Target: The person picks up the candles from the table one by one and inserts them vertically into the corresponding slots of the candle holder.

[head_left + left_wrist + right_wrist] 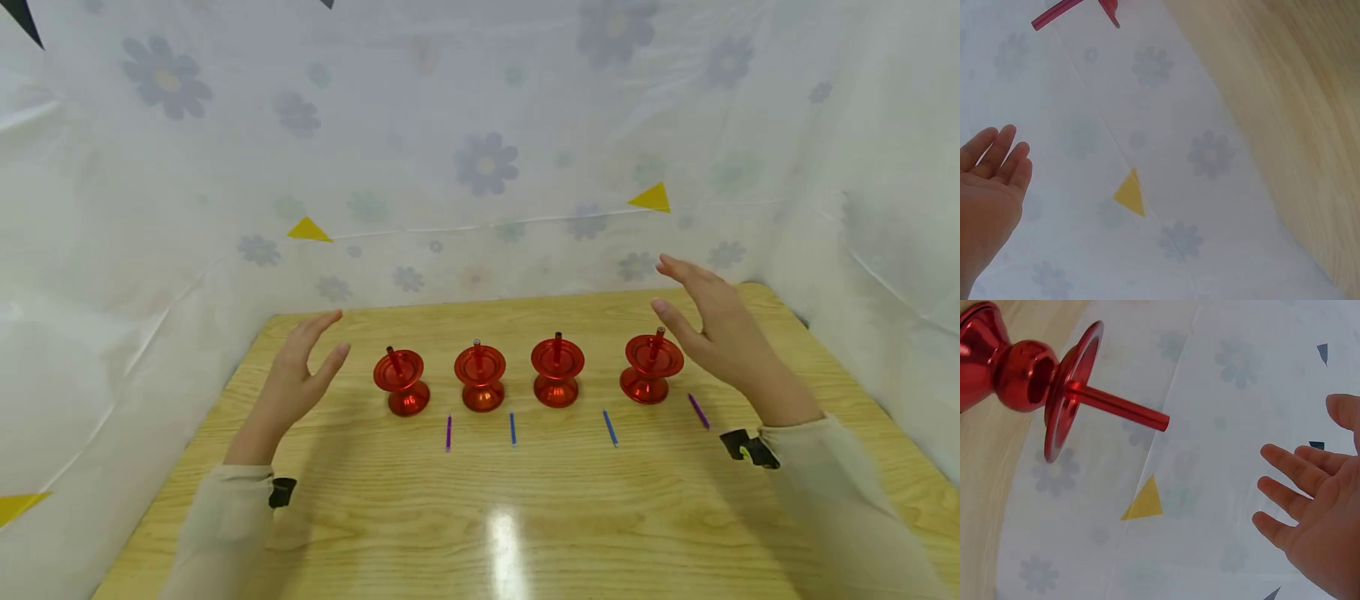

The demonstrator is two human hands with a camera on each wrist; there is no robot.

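Several red metal candle holders stand upright in a row on the table: a leftmost one (408, 403), two middle ones (483, 396) (556, 390) and a rightmost one (645, 387). Each has a flared foot, a dish and a thin central tube. In front of them lie slim candle-like sticks, purple (448, 433) and blue (513, 429) ones among them. My left hand (292, 387) hovers left of the row, fingers extended and empty. Beside the rightmost holder, my right hand (723, 337) is raised with thumb and fingers spread, holding nothing; the right wrist view shows that holder's tube (1122, 411) close up.
The wood-grain table (480, 517) is enclosed at the back and sides by white flower-patterned sheeting (420, 150). Yellow triangles (309, 230) mark the back sheet. Another blue stick (611, 427) and another purple stick (698, 411) lie toward the right.
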